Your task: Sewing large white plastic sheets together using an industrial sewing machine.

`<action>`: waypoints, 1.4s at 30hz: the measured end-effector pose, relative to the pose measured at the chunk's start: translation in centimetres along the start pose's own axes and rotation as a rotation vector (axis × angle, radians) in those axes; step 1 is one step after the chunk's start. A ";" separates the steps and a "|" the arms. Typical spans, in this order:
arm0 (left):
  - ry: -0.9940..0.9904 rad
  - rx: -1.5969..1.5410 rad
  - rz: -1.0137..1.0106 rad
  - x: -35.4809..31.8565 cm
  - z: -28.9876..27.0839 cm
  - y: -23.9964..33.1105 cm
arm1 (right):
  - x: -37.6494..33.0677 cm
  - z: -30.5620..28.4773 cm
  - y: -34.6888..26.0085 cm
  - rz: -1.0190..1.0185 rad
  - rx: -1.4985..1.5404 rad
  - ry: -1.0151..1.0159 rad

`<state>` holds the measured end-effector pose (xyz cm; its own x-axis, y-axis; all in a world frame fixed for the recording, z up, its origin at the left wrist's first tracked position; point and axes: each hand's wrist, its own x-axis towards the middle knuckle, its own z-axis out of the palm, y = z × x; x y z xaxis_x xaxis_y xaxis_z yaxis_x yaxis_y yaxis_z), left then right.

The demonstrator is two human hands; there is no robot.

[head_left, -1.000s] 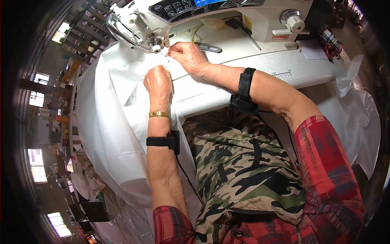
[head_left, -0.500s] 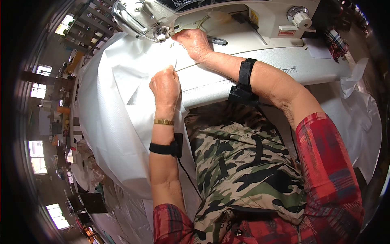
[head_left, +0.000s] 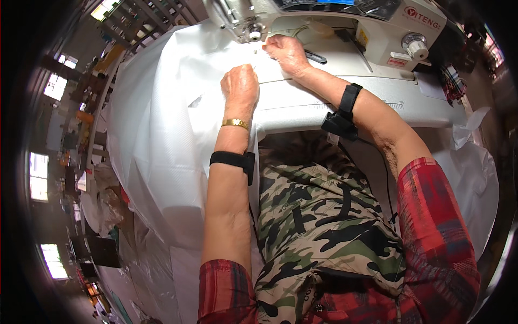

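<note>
A large sheet of smooth white fabric [head_left: 156,124] spreads over the bed of a white sewing machine [head_left: 388,35] and hangs down at my left. My left hand [head_left: 240,86] is closed on the fabric near its right edge, just in front of the needle area. To the right of the presser foot, my right hand [head_left: 288,55] has its fingertips pinched together close to the needle. Bright lamp glare there hides what is between them. The sewing machine's head [head_left: 252,29] stands above the fabric, between and beyond my hands.
A ruler scale [head_left: 324,105] runs along the front of the bed. More white material [head_left: 469,173] hangs at the right. A dark slotted part [head_left: 314,56] lies right of my right hand. Cables run from black wrist straps [head_left: 232,157]. At far left are slatted racks and windows.
The whole view has shifted, so the machine sits farther right and higher. My left hand has moved forward with the fabric, nearer the needle. My right hand stays pinched beside the needle.
</note>
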<state>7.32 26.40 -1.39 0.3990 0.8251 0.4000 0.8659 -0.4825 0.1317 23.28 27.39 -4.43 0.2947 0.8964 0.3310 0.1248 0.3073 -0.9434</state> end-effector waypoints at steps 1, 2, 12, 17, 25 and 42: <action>0.001 -0.014 -0.003 0.0 -0.2 0.2 | 0.2 -0.2 0.4 -0.023 -0.016 -0.014; -0.036 -0.034 -0.021 -0.3 -0.4 0.6 | 0.4 -0.5 0.8 -0.010 -0.044 -0.019; 0.083 -0.102 0.174 -22.2 -3.2 3.7 | -2.2 -1.9 -1.4 -0.107 0.017 -0.238; -0.209 -0.820 -0.584 -27.6 -4.3 -8.3 | -11.6 -0.9 -5.1 -0.568 -0.523 -0.364; -0.112 -0.142 -0.571 -24.9 -13.7 -29.6 | -21.6 5.2 -3.9 -0.624 -1.071 -1.252; -0.216 -0.272 -0.531 -25.7 -13.4 -26.2 | -21.8 -5.2 -15.2 -0.757 -0.325 -0.670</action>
<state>-29.66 13.84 -2.95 0.0128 0.9995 0.0284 0.8664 -0.0253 0.4988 19.91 1.52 2.86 -0.5358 0.5308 0.6566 0.3338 0.8475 -0.4127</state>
